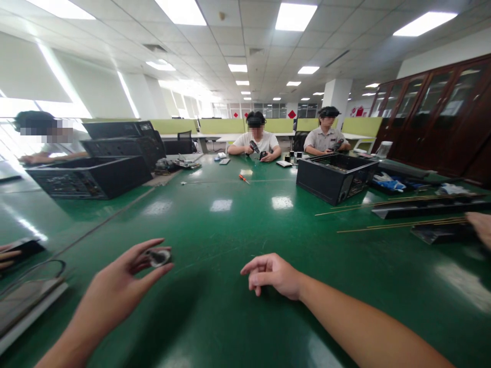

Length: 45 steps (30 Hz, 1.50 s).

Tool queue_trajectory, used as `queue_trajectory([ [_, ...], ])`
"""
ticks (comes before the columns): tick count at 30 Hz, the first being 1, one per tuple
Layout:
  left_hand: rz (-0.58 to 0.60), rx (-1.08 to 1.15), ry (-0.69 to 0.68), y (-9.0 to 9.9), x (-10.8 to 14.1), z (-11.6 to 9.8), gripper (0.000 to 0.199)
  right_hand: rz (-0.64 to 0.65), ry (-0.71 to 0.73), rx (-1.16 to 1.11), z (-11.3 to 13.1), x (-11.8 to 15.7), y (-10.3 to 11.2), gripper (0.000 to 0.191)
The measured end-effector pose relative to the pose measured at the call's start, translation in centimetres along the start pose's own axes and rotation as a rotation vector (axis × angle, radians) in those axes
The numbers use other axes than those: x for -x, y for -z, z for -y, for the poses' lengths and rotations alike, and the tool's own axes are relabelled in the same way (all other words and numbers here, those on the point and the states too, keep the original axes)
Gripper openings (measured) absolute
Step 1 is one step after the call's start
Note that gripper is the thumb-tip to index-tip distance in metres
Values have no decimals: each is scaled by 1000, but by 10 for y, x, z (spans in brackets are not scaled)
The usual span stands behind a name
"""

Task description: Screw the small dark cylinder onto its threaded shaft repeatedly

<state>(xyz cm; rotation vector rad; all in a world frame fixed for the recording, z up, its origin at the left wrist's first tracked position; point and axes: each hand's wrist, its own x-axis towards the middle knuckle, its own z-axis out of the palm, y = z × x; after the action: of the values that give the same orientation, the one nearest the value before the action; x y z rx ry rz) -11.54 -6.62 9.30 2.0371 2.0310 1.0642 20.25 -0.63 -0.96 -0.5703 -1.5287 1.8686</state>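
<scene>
My left hand [126, 276] is raised over the green table [215, 235], its thumb and fingers pinching a small round part [159, 257] with a pale rim and a dark middle. The part's exact kind is too blurred to make out. Just above the tabletop, my right hand [272, 275] hangs with fingers loosely bent and partly apart. I see nothing in it, though the palm side is hidden.
An orange screwdriver [243, 178] lies mid-table. Black computer cases [95, 176] stand left, another case [333, 176] right. Thin brass-coloured rods [383, 227] and black metal channels [425, 207] lie at right. Co-workers sit across and at left; other people's hands reach in at both edges.
</scene>
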Motion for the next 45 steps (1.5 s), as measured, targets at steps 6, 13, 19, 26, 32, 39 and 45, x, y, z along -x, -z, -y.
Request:
queue_trajectory([
  [6,305,178,-230,-90,-25,-55,34,-306,45,324,0,-3,16,60],
  [13,343,286,-348,-137,-10,-54,28,-360,72,513,-2,-1,10,53],
  [19,362,327,-326,-132,-2,-52,21,-408,149,662,-1,1,5,39],
  [26,380,370,-347,-133,2,-55,18,-437,245,832,6,4,2,16],
  [32,366,374,-369,-132,4,-55,19,-387,233,824,8,5,2,11],
  [39,370,388,-401,-135,7,-54,19,-380,277,881,10,9,-2,19],
  [45,375,365,-425,-137,9,-52,24,-365,272,915,6,9,-1,9],
])
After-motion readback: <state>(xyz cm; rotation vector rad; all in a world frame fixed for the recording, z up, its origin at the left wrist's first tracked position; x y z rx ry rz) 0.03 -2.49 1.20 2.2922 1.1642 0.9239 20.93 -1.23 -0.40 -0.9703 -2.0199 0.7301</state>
